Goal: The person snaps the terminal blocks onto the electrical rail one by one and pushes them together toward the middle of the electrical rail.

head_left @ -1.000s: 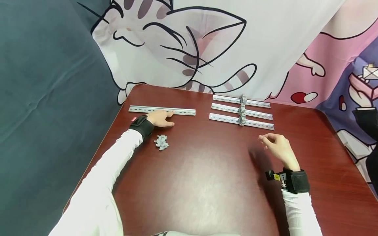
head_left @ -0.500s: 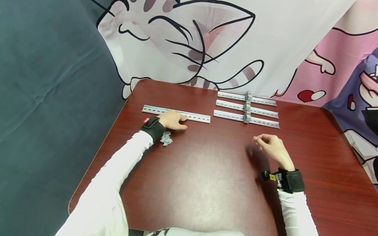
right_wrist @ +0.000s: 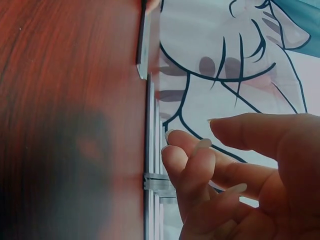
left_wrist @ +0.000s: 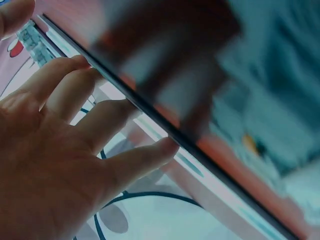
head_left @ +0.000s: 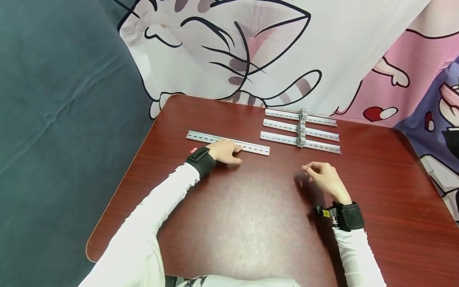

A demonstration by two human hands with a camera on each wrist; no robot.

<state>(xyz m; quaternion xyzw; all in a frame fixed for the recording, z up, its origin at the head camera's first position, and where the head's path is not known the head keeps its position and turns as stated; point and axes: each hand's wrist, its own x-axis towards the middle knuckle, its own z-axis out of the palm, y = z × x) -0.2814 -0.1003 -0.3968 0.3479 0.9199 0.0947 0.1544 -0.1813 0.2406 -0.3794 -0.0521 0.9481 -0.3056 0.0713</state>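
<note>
My left hand (head_left: 223, 151) lies over a slotted metal DIN rail (head_left: 255, 148). In the left wrist view its fingertips rest along the edge of this rail (left_wrist: 220, 194), fingers extended and spread, thumb off to the side. To the right, my right hand (head_left: 324, 177) hovers above the table, its fingers loosely bent around nothing. The right wrist view shows that hand (right_wrist: 240, 175) with air between thumb and fingers. Three parallel DIN rails (head_left: 320, 147) lie at the back, bridged by a row of grey terminal blocks (head_left: 301, 129).
The brown table (head_left: 244, 223) backs onto a cat-print curtain (head_left: 279, 44), with a dark green cloth (head_left: 64, 119) at its left side. A small red tag (head_left: 193, 150) shows by the left wrist strap. The left forearm covers the spot of a loose grey terminal block.
My left hand has slid the single rail rightward and slightly nearer, toward the three rails. The right hand drifted a little left. The loose terminal block went out of sight behind the left arm.
</note>
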